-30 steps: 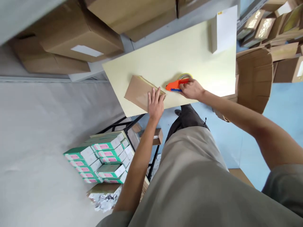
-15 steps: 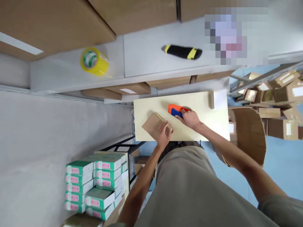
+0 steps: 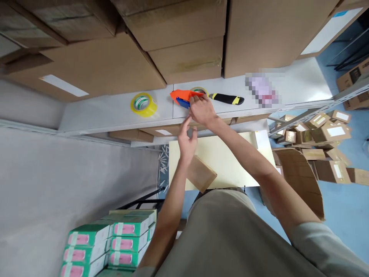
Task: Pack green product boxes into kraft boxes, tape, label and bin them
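My right hand (image 3: pixel 202 109) is wrapped round an orange and blue tape dispenser (image 3: pixel 181 96), held at the front of the grey shelf. Part of a tape roll shows behind the dispenser. Just below, my left hand (image 3: pixel 187 140) is raised with fingers stretched and thumb apart, its fingertips close to my right hand; whether they touch, I cannot tell. A small brown cardboard box (image 3: pixel 202 175) lies on the cream tabletop (image 3: pixel 230 165) beneath my left wrist. On the shelf, a yellow tape roll (image 3: pixel 143 104) sits to the left and a black and yellow utility knife (image 3: pixel 227 99) to the right.
Large cardboard boxes (image 3: pixel 184 46) line the back of the shelf (image 3: pixel 109 111). A white block (image 3: pixel 261 139) stands at the table's right end. Green and white boxes (image 3: pixel 123 244) are stacked lower left. An open carton (image 3: pixel 300 181) and a pile of parcels (image 3: pixel 331 130) lie right.
My right hand has carried the tape dispenser from the table up to the shelf. My left hand has let go of the cardboard box and risen towards it. The view has tilted upward.
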Demonstrator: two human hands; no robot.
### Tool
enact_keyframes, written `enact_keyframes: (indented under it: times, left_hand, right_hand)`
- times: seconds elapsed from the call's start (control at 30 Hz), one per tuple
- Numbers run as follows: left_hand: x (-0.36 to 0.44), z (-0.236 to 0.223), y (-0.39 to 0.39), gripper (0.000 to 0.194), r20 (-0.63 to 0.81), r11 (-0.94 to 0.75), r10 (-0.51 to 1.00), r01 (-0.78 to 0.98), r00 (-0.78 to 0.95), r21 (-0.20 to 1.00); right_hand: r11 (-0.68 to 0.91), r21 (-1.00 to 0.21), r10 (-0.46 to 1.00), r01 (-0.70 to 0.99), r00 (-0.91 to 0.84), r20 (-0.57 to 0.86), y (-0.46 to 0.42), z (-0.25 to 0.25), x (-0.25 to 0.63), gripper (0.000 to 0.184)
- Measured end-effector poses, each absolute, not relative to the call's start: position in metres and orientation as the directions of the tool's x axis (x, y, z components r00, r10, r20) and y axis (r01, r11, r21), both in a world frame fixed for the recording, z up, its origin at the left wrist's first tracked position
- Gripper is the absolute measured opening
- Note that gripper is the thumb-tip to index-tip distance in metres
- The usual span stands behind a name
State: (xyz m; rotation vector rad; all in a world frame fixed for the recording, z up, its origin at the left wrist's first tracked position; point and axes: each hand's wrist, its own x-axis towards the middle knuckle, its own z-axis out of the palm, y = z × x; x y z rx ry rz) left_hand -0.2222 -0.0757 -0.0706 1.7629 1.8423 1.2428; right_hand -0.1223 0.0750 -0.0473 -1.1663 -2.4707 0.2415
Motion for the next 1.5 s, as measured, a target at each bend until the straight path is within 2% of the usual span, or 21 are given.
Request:
enact_keyframes:
  times: [0.13,0.2,0.27,0.33,0.43,0.5,0.6,0.7,0.87,1.0,1.1,1.2,1.23,1.3,1.33,1.4,1.43,1.5]
  left_hand:
    - [-0.234,-0.135,-0.13,0.053,0.127,-0.009,0.984,0.667,-0.129,0.745]
    - [-0.236,-0.168,-0.17,0.053,-0.004,0.08,0.994,0.683,-0.112,0.726]
    - [-0.236,-0.195,-0.21,0.052,-0.168,0.17,0.983,0.706,-0.073,0.688]
    - [-0.234,-0.214,-0.246,0.051,-0.319,0.201,0.948,0.735,0.021,0.647]
    - [-0.232,-0.225,-0.282,0.052,-0.428,0.137,0.884,0.77,0.19,0.623]
    - [-0.233,-0.227,-0.293,0.054,-0.442,0.082,0.859,0.782,0.259,0.618]
    - [-0.238,-0.229,-0.296,0.058,-0.447,0.026,0.837,0.791,0.317,0.611]
    - [-0.242,-0.233,-0.289,0.059,-0.451,0.002,0.822,0.792,0.346,0.611]
    - [-0.24,-0.233,-0.273,0.044,-0.471,-0.038,0.796,0.809,0.38,0.587]
    - [-0.235,-0.223,-0.258,0.036,-0.485,-0.116,0.771,0.84,0.413,0.53]
    - [-0.238,-0.216,-0.233,0.033,-0.519,-0.128,0.741,0.849,0.425,0.512]
    - [-0.255,-0.216,-0.189,0.037,-0.516,-0.045,0.766,0.832,0.384,0.553]
    - [-0.262,-0.218,-0.172,0.038,-0.484,-0.009,0.81,0.832,0.332,0.555]
    - [-0.276,-0.225,-0.14,0.042,-0.387,0.073,0.911,0.87,0.14,0.487]
    - [-0.282,-0.229,-0.127,0.043,-0.408,0.148,0.912,0.89,0.046,0.431]
    - [-0.287,-0.234,-0.111,0.045,-0.553,0.284,0.831,0.905,-0.067,0.317]
    - [-0.287,-0.235,-0.108,0.048,-0.629,0.325,0.773,0.904,-0.086,0.276]
    - [-0.283,-0.233,-0.11,0.054,-0.71,0.356,0.7,0.9,-0.077,0.253]
  right_hand:
    - [0.602,-0.353,0.798,0.716,-0.514,0.315,0.075,-0.057,-0.125,0.066]
    - [0.556,-0.395,0.83,0.731,-0.462,0.313,0.044,-0.075,-0.108,0.072]
    - [0.461,-0.473,0.887,0.751,-0.387,0.251,-0.006,-0.108,-0.082,0.074]
    - [0.288,-0.568,0.954,0.771,-0.284,0.098,-0.072,-0.154,-0.053,0.075]
    - [-0.107,-0.678,0.966,0.727,-0.085,-0.244,-0.184,-0.222,-0.023,0.085]
    - [-0.375,-0.66,0.88,0.651,0.025,-0.475,-0.244,-0.252,-0.016,0.095]
    - [-0.576,-0.638,0.757,0.511,0.038,-0.653,-0.286,-0.272,-0.019,0.101]
    - [-0.618,-0.64,0.713,0.456,-0.018,-0.701,-0.285,-0.275,-0.027,0.1]
    - [-0.546,-0.639,0.745,0.541,-0.036,-0.666,-0.269,-0.277,-0.047,0.073]
    - [-0.621,-0.558,0.697,0.551,0.063,-0.714,-0.264,-0.28,-0.057,0.076]
    - [-0.595,-0.59,0.721,0.545,0.037,-0.692,-0.258,-0.282,-0.05,0.075]
    - [-0.545,-0.636,0.752,0.546,-0.018,-0.659,-0.251,-0.281,-0.037,0.071]
    - [-0.533,-0.647,0.751,0.544,-0.048,-0.659,-0.248,-0.28,-0.032,0.07]
    - [-0.518,-0.664,0.737,0.54,-0.113,-0.666,-0.241,-0.278,-0.024,0.067]
    - [-0.518,-0.666,0.726,0.536,-0.137,-0.674,-0.238,-0.277,-0.021,0.067]
    - [-0.577,-0.655,0.684,0.489,-0.149,-0.714,-0.232,-0.272,-0.016,0.069]
    - [-0.641,-0.642,0.652,0.422,-0.144,-0.745,-0.23,-0.27,-0.013,0.074]
    - [-0.782,-0.597,0.578,0.18,-0.149,-0.802,-0.227,-0.263,-0.008,0.088]
